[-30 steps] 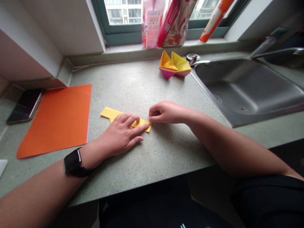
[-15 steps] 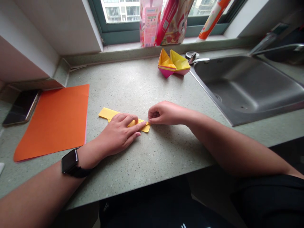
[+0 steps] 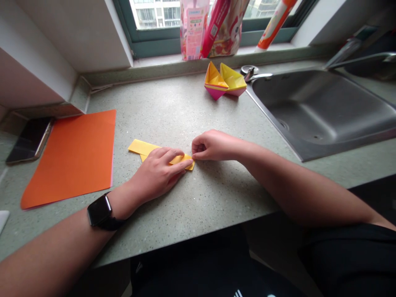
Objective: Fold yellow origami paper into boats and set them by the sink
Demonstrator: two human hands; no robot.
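A folded strip of yellow paper [image 3: 141,147] lies on the speckled grey-green counter. Across its middle and right part rests my left hand [image 3: 161,169], fingers stretched out and pressing it down; the hand covers much of the paper. My right hand [image 3: 210,146] pinches the paper's right corner between thumb and forefinger, the other fingers curled. Beyond the hands, near the sink, stand two folded paper boats, an orange and magenta one [image 3: 215,84] and a yellow and pink one [image 3: 234,82], touching each other.
Orange paper sheets [image 3: 72,156] lie at the left beside a dark phone [image 3: 29,140]. A steel sink [image 3: 324,107] is set in the counter at the right. Packages [image 3: 194,31] and an orange-white tube [image 3: 274,27] stand on the window sill.
My left hand has slid slightly right and its fingers have drawn closer to the paper's right end. The right hand keeps its pinch at the corner.
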